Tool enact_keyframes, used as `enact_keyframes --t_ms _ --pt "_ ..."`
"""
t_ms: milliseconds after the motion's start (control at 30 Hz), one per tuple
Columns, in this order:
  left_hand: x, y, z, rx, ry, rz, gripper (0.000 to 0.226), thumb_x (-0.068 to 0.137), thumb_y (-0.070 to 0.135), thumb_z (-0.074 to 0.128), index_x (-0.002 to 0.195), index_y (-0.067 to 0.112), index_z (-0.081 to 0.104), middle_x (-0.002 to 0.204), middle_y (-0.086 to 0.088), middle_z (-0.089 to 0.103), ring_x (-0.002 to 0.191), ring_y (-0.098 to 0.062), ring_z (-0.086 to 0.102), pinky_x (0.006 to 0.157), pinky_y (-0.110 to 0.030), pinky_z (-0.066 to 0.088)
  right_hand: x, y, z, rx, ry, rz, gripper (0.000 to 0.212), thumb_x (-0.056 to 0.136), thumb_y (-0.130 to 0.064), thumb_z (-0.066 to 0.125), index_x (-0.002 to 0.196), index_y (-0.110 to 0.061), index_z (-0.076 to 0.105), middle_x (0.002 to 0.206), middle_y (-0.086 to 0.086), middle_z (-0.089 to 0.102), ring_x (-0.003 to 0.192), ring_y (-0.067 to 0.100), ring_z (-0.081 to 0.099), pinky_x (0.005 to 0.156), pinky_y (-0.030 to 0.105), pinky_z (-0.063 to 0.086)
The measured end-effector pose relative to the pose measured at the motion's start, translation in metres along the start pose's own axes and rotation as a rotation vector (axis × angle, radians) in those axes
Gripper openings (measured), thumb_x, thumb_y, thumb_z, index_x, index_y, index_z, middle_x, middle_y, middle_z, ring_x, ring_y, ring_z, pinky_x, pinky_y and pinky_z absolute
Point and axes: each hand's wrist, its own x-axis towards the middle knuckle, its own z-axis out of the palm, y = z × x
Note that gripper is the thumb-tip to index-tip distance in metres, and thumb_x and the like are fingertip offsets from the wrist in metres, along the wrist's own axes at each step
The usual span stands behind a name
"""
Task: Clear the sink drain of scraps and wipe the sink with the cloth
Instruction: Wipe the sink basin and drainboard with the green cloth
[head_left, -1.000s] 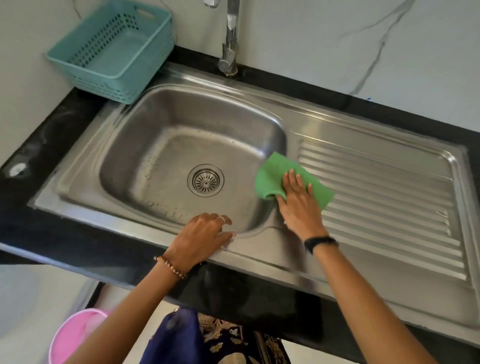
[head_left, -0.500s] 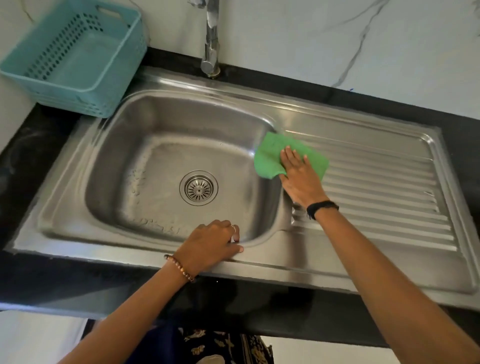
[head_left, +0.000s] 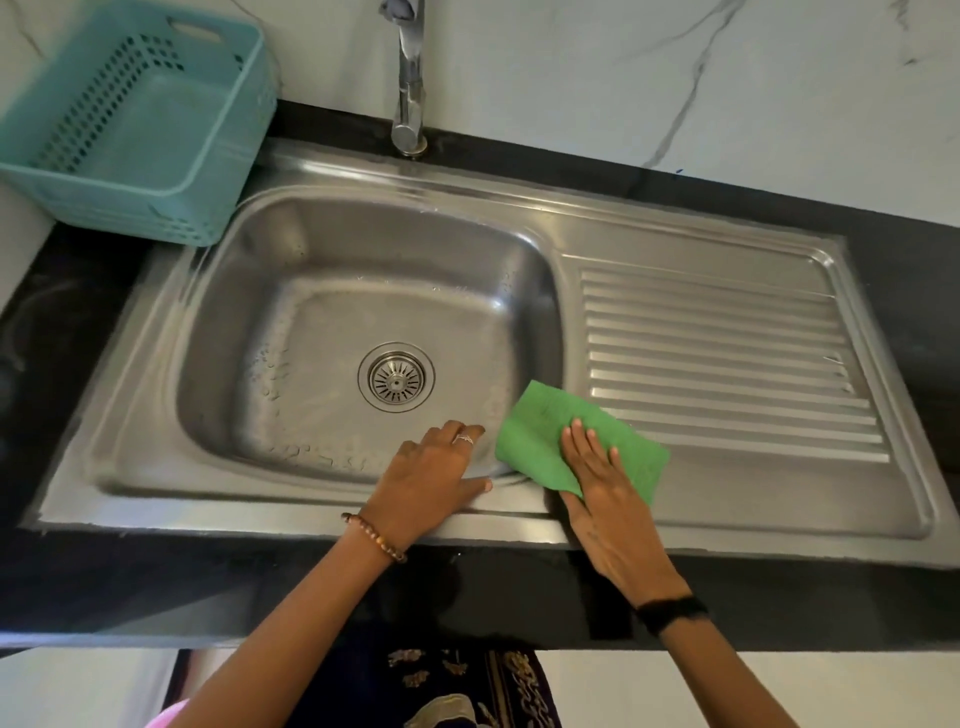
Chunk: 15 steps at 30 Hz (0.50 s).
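Note:
A steel sink (head_left: 270, 488) with a deep basin fills the middle of the head view. Its round drain strainer (head_left: 396, 378) sits at the basin floor and shows no scraps. A green cloth (head_left: 540, 441) lies on the rim at the basin's front right corner, between the basin and the ribbed drainboard (head_left: 727, 364). My right hand (head_left: 605, 493) presses flat on the cloth with fingers spread. My left hand (head_left: 431, 478) rests on the front rim of the basin, fingers curled over the edge, holding nothing.
A teal plastic basket (head_left: 135, 124) stands at the back left corner on the black countertop (head_left: 78, 587). A chrome tap (head_left: 409, 78) rises behind the basin against the marble wall. Water droplets dot the basin floor.
My right hand has slid the green cloth from the basin's back right edge toward the front right corner. My left hand stays on the front rim.

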Motion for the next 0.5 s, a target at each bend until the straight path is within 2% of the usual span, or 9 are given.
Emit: enact_keyframes --t_ms 167,233,333,400,433,467,500 --pt "-0.015 -0.019 -0.01 -0.059 0.058 -0.078 0.056 0.092 0.036 0.046 0.141 0.02 0.026 0.145 0.0 0.032 0.128 -0.019 0.038 0.105 -0.037 0.033 -0.008 -0.011 0.003 0.084 -0.004 -0.059 0.061 0.098 -0.023 0.039 0.142 -0.021 -0.003 0.151 -0.01 -0.005 0.144 0.009 -0.004 0.116 0.023 -0.011" --pt "-0.026 -0.029 -0.013 -0.081 0.088 -0.126 0.051 0.092 0.033 0.046 0.139 0.021 0.03 0.144 0.001 0.033 0.128 -0.019 0.039 0.106 -0.036 0.033 -0.01 -0.023 0.006 0.072 -0.023 -0.106 0.059 0.097 -0.025 0.038 0.145 -0.02 0.003 0.154 -0.008 0.0 0.145 0.009 0.0 0.115 0.02 -0.013" --pt "-0.046 -0.041 -0.017 -0.152 0.159 -0.19 0.046 0.092 0.02 0.046 0.137 0.019 0.036 0.142 0.0 0.038 0.126 -0.019 0.042 0.108 -0.035 0.034 -0.007 -0.061 0.012 0.119 -0.069 -0.186 0.056 0.095 -0.031 0.037 0.146 -0.015 0.021 0.155 -0.002 0.017 0.144 0.012 0.015 0.115 0.022 -0.011" --pt "-0.055 -0.046 -0.022 -0.18 0.206 -0.226 0.046 0.089 0.008 0.044 0.135 0.016 0.041 0.139 -0.003 0.042 0.124 -0.021 0.045 0.107 -0.036 0.036 0.003 -0.086 0.016 0.195 -0.115 -0.217 0.053 0.094 -0.031 0.037 0.144 -0.015 0.03 0.153 0.002 0.029 0.141 0.017 0.027 0.117 0.025 0.001" --pt "-0.059 -0.048 -0.026 -0.189 0.229 -0.251 0.047 0.087 0.004 0.043 0.133 0.015 0.043 0.138 -0.004 0.045 0.122 -0.022 0.047 0.106 -0.037 0.037 0.011 -0.096 0.016 0.205 -0.168 -0.221 0.048 0.095 -0.031 0.036 0.141 -0.016 0.036 0.15 0.004 0.037 0.136 0.021 0.035 0.117 0.028 0.012" --pt "-0.062 -0.049 -0.03 -0.197 0.253 -0.277 0.048 0.086 0.001 0.043 0.132 0.015 0.044 0.136 -0.006 0.047 0.12 -0.024 0.048 0.104 -0.038 0.038 0.019 -0.104 0.013 0.211 -0.227 -0.23 0.04 0.096 -0.03 0.037 0.133 -0.018 0.048 0.139 0.009 0.05 0.123 0.026 0.046 0.11 0.034 0.027" --pt "-0.064 -0.049 -0.033 -0.207 0.28 -0.299 0.048 0.085 -0.001 0.042 0.131 0.014 0.045 0.134 -0.007 0.048 0.118 -0.025 0.05 0.102 -0.04 0.04 0.028 -0.109 0.009 0.305 -0.286 -0.215 0.03 0.095 -0.03 0.039 0.111 -0.021 0.063 0.114 0.011 0.064 0.101 0.026 0.055 0.097 0.038 0.04"
